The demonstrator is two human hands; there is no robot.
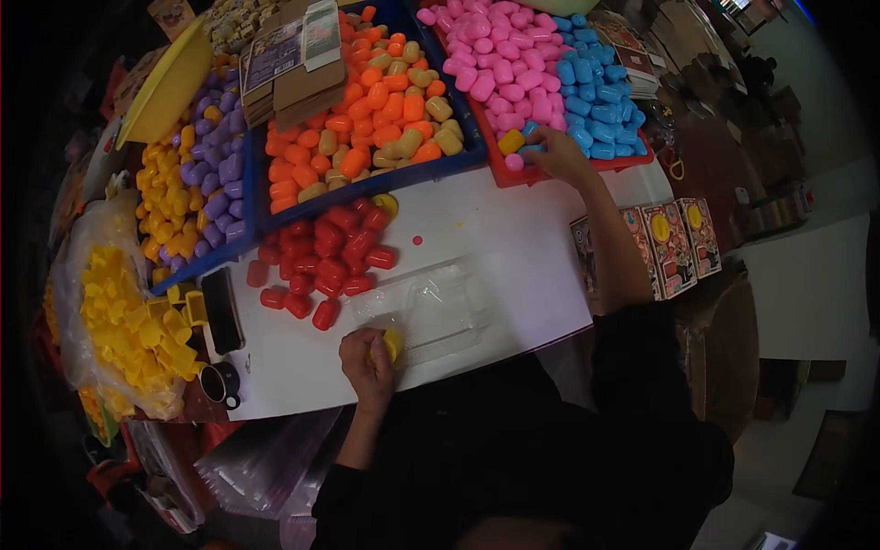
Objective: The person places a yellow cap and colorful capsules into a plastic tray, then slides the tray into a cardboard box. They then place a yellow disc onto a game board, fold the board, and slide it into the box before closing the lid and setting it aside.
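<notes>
My left hand (pixel 368 359) is at the table's front edge, with its fingers closed on a yellow round piece (pixel 393 345). Right beside it lies a clear plastic tray (pixel 426 307). A heap of red capsules (pixel 328 246) is spread just beyond. My right hand (pixel 555 154) reaches over the near edge of the red tray (pixel 559 172), its fingers bent around a blue capsule (pixel 531 149) that they partly hide. Close to those fingertips are a yellow capsule (pixel 511 142) and a pink round piece (pixel 514 162). Pink capsules (pixel 504 64) and blue capsules (pixel 600 110) fill that tray.
A blue tray (pixel 367 188) holds orange and tan capsules, with flattened cartons (pixel 298 82) on top. Purple and yellow capsules fill another container at left. A phone (pixel 222 310), a dark cup (pixel 219 383) and a bag of yellow pieces (pixel 128 321) are nearby. Printed boxes (pixel 665 243) stand right.
</notes>
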